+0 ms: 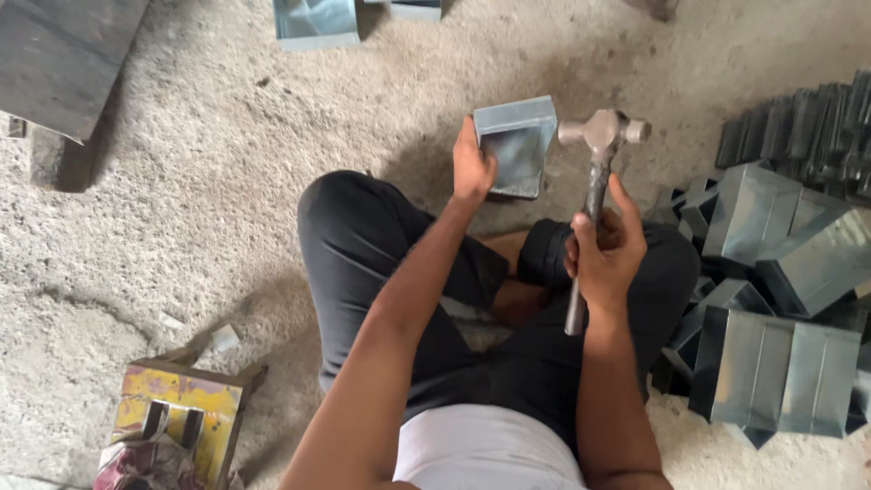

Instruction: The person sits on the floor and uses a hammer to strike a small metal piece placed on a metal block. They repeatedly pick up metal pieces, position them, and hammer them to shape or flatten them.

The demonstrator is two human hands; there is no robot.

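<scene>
Left hand (474, 168) grips folded sheet-metal piece (517, 145) upright on floor, right hand (606, 247) clenches hammer (594, 172) raised just beside it; mid-hammering step, looks like.

The pile of folded sheet-metal pieces (789, 299) ran off the right edge — the wooden slab (63, 54) off the top-left corner.

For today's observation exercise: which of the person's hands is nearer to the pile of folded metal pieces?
The right hand, gripping the hammer, sits just beside the pile of folded metal pieces. The left hand holds a metal box farther away.
</scene>
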